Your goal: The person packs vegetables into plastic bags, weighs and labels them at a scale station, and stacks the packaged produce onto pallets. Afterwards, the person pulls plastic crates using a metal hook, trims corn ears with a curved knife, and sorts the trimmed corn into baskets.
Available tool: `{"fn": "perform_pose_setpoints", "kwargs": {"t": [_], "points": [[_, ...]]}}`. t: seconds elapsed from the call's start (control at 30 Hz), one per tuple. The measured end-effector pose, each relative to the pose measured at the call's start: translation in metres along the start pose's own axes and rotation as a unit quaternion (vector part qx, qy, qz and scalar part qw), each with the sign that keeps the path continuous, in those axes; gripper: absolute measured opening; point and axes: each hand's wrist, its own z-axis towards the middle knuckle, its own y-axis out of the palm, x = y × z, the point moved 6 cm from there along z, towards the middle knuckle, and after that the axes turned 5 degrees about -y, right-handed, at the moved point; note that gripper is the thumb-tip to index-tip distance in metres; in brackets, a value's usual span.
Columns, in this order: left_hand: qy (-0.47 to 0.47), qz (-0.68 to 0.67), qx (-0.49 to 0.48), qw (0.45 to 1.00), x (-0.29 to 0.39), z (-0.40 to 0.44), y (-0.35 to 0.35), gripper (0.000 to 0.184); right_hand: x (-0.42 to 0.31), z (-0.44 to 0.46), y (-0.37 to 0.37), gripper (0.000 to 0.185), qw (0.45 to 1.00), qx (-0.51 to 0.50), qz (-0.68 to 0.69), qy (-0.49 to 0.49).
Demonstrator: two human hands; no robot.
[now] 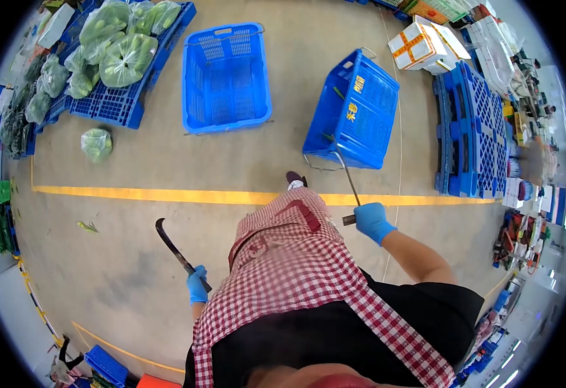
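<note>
Beyond the yellow floor line (134, 193), at left, we see a bag of greens (96, 144) on the floor, where a careless step could crush it. On the line's near side, the left hand (197, 284) grips a curved blade (175, 249); swung inward, it could snag the checked apron (283, 249). Past the line stands an upright blue crate (228, 124); a shoe (296, 180) shows just beyond the line. Farther right, a metal rod (349, 178) reaches across the line to a tipped blue crate (376, 110), the right hand (373, 223) closed around its handle. We cannot tell whether its end is hooked; a poor catch could slip under strain, letting the crate drop.
</note>
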Motion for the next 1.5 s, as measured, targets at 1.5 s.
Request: {"fn": "perform_pose_setpoints", "kwargs": {"t": [1.5], "points": [[-0.137, -0.171, 0.044, 0.975, -0.216, -0.026, -0.020, 0.022, 0.054, 0.135, -0.177, 0.015, 0.926, -0.023, 0.361, 0.107]]}}
